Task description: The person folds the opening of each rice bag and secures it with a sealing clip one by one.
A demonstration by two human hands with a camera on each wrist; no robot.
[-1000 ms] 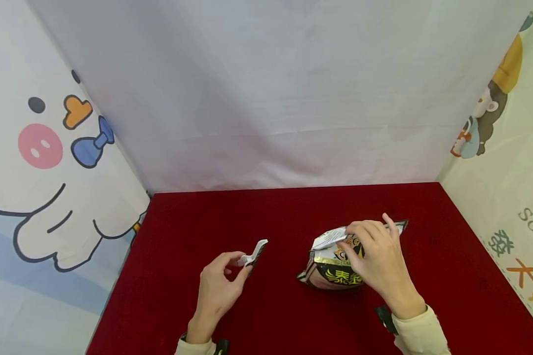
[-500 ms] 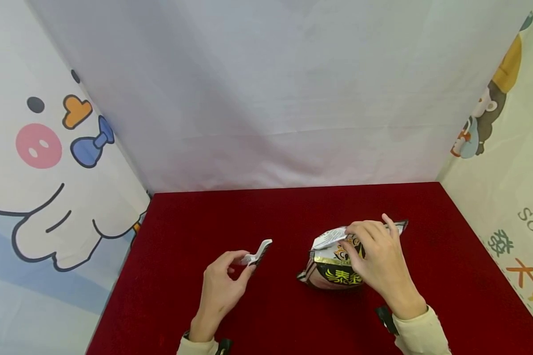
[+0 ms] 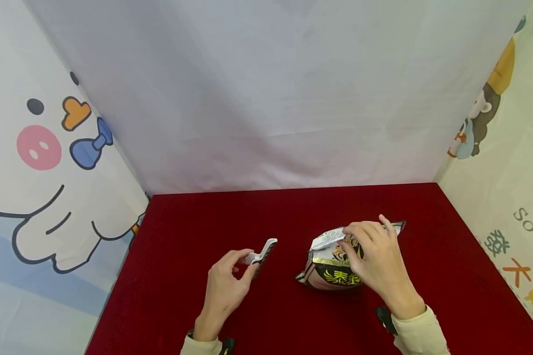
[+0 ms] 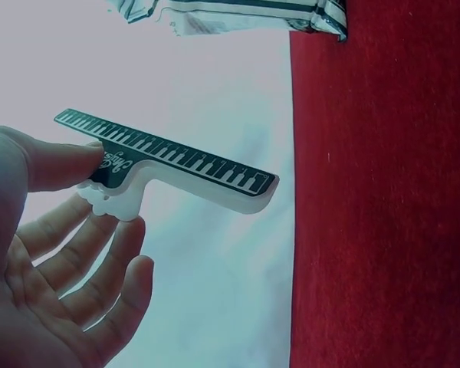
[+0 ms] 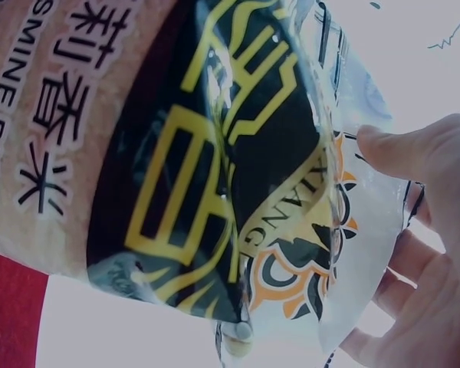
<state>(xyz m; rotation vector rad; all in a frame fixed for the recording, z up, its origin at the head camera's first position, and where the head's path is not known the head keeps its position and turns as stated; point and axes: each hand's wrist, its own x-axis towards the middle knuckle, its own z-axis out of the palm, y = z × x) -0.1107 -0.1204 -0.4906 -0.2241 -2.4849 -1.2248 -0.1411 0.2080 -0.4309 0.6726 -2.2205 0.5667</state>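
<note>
My left hand (image 3: 227,285) pinches a white clip (image 3: 264,250) between thumb and fingers, above the table and left of the bag. In the left wrist view, the clip's black face (image 4: 172,156) carries a piano-key pattern, and its long edge points away from the hand. A bag of jasmine rice (image 3: 330,271) rests on the table, its top folded over into a white flap (image 3: 327,238). My right hand (image 3: 379,256) pinches that folded top between thumb and fingers. Close up in the right wrist view, the bag's black and yellow label (image 5: 192,169) fills much of the picture.
A dark red cloth (image 3: 195,222) covers the table. Behind it hangs a pale curtain (image 3: 293,98). Printed cartoon sheets stand at the left (image 3: 40,222) and the right (image 3: 493,197).
My left hand has moved a little to the right with the clip, closer to the bag. The right hand keeps its hold on the folded bag top.
</note>
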